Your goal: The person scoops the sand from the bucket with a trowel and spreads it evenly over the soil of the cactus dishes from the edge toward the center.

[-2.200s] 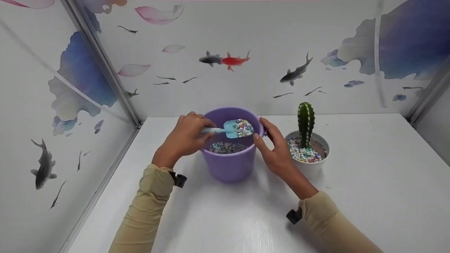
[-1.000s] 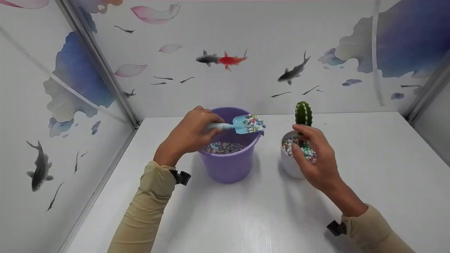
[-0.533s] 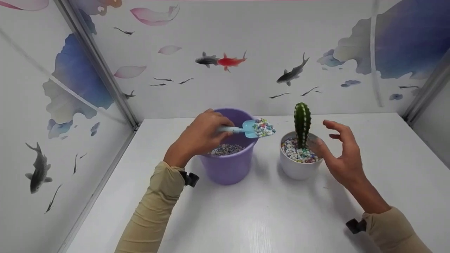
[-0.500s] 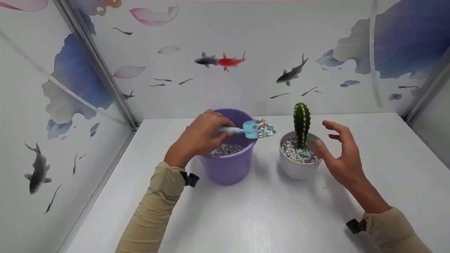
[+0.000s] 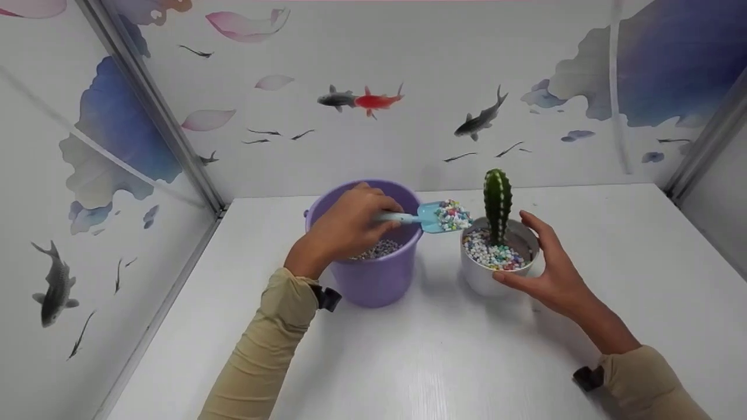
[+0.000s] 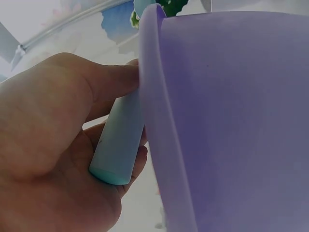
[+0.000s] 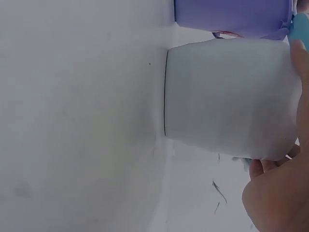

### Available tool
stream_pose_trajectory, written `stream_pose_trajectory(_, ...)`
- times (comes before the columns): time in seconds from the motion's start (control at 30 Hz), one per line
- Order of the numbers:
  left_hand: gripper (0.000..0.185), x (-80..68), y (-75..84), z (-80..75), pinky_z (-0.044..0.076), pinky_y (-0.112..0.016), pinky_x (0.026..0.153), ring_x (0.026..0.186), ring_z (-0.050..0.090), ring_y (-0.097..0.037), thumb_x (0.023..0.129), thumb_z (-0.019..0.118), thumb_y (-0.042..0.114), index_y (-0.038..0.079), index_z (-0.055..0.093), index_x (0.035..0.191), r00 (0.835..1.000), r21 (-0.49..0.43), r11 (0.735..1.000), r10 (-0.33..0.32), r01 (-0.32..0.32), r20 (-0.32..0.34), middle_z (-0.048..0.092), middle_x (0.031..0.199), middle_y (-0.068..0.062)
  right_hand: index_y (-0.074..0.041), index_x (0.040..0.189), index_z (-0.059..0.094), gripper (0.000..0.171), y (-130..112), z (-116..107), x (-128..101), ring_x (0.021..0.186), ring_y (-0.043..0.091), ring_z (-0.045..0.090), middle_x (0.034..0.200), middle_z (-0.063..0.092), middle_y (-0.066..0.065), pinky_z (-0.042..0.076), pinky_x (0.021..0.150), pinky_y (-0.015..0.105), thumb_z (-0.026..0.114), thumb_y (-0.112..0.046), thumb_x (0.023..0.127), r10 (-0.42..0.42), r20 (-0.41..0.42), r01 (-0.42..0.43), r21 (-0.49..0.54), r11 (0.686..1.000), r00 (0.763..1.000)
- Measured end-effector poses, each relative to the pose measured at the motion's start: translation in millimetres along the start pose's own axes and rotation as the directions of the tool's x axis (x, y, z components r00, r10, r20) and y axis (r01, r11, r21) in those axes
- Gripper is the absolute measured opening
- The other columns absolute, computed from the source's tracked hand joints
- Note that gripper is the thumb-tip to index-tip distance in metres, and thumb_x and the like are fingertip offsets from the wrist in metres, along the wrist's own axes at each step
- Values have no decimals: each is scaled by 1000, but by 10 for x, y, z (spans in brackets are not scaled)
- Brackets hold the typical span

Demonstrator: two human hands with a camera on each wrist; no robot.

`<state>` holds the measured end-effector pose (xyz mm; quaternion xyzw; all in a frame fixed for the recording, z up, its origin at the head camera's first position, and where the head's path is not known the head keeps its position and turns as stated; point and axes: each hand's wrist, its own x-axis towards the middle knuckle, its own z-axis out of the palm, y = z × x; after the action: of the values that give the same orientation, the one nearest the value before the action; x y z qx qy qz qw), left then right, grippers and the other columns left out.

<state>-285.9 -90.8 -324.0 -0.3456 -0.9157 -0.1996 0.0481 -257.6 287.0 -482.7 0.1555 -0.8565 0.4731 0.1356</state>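
Observation:
In the head view my left hand [image 5: 353, 224] grips a small light-blue shovel [image 5: 428, 217] by its handle, above the purple bucket [image 5: 376, 283]. Colourful pebbles [image 5: 454, 215] lie heaped on the blade, whose tip is at the left rim of a white flowerpot [image 5: 481, 279]. A green cactus [image 5: 498, 204] stands upright in the pot among more pebbles [image 5: 493, 254]. My right hand [image 5: 554, 280] holds the pot's right side near the rim, thumb in front and fingers behind. The left wrist view shows the shovel handle [image 6: 118, 140] between thumb and fingers, beside the bucket wall.
Bucket and pot stand side by side on a white table [image 5: 408, 361]. More pebbles [image 5: 379, 249] lie at the bottom of the bucket. A white wall [image 5: 251, 169] with painted fish runs behind the table, and another panel [image 5: 35, 192] stands at the left.
My left hand has carried the loaded shovel rightward from over the bucket to the pot's rim. My right hand has left the bucket rim, passed the cactus and taken hold of the pot.

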Motion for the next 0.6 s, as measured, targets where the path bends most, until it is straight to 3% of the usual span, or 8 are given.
stream_pose_trajectory(0.3, 22, 53, 78, 35, 52, -39, 93, 104, 61, -23, 104, 75, 20, 11, 83, 122, 998, -3, 999, 48, -48, 29, 79, 112, -4, -26, 176, 8, 128, 23, -18, -9, 167, 44, 15, 183, 14, 9, 18, 122, 83, 96, -33, 83, 71, 110, -72, 7, 997, 991)
stream_pose_trajectory(0.6, 22, 73, 101, 58, 51, -40, 97, 108, 61, -24, 105, 74, 20, 11, 83, 123, 998, -23, 998, 62, -61, 26, 78, 112, -5, -27, 175, 3, 128, 40, -60, -9, 164, 44, 23, 181, 18, 12, 22, 122, 81, 94, -33, 86, 124, 169, -132, 35, 991, 978)
